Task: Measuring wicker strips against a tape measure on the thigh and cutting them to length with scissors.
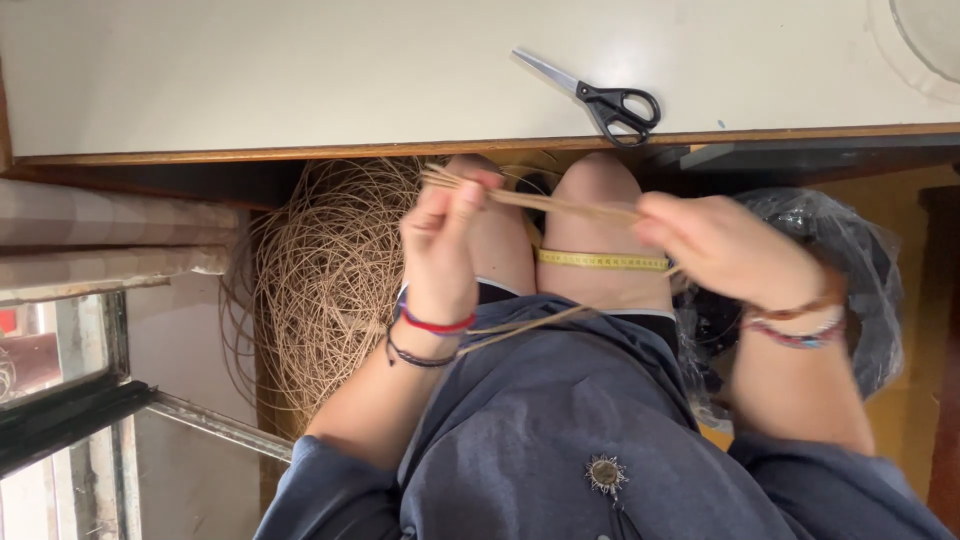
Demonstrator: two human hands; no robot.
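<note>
Pale cream table (300,70) with a brown wooden front edge, spanning the upper part of the view. A pair of scissors (598,95) with black handles and closed steel blades lies flat near that edge, right of centre. A round pale object (925,40), cut off by the frame, rests at the far right corner.

Seated at the edge of a worktop (300,70), a person holds a bundle of thin strands (560,204) stretched between the left hand (445,240) and the right hand (720,245), above the knees, with a measuring tape (600,261) lying across the lap just beneath. A pair of scissors (600,95) rests on the worktop beyond the hands, near its front edge. Under the worktop, a large coil of cane (330,270) sits to the left of the legs and a plastic bag (850,270) to the right.
</note>
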